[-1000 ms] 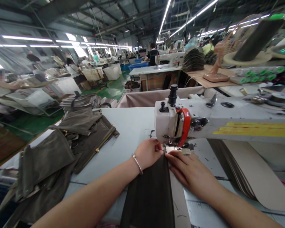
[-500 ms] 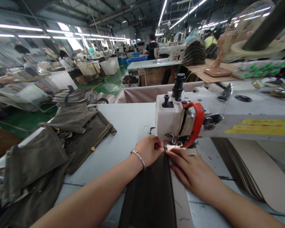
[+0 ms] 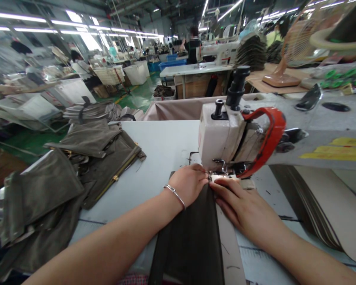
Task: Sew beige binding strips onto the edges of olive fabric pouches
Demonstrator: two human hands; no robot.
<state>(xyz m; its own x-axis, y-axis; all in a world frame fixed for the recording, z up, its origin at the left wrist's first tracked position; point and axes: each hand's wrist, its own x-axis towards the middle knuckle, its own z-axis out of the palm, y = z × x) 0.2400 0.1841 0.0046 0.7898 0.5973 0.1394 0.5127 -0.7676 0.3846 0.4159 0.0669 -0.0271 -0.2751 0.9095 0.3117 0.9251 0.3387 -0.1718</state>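
Note:
A long dark fabric piece [image 3: 190, 241] runs from the front edge up to the presser foot of a white sewing machine [image 3: 221, 130]. Along its right side lies a pale panel [image 3: 230, 249]. My left hand [image 3: 190, 183], with a silver bracelet at the wrist, pinches the dark fabric just left of the foot; the fingertips are close together. My right hand [image 3: 240, 202] lies flat on the pale panel, its fingers stretched toward the foot. The needle point is hidden behind the fingers and machine head.
Olive fabric pieces with brass zippers [image 3: 106, 170] are heaped at the left of the table [image 3: 160, 146]. Stacked panels [image 3: 323, 213] lie under the machine arm. A red curved guard [image 3: 274, 138] sticks out from the head. Behind stand a fan [image 3: 287, 67] and a person [image 3: 192, 47].
The view has shifted, so the machine looks larger and farther right. My left fingers have straightened somewhat, and a dark fabric edge now shows beyond that hand. My right hand stays beside the foot.

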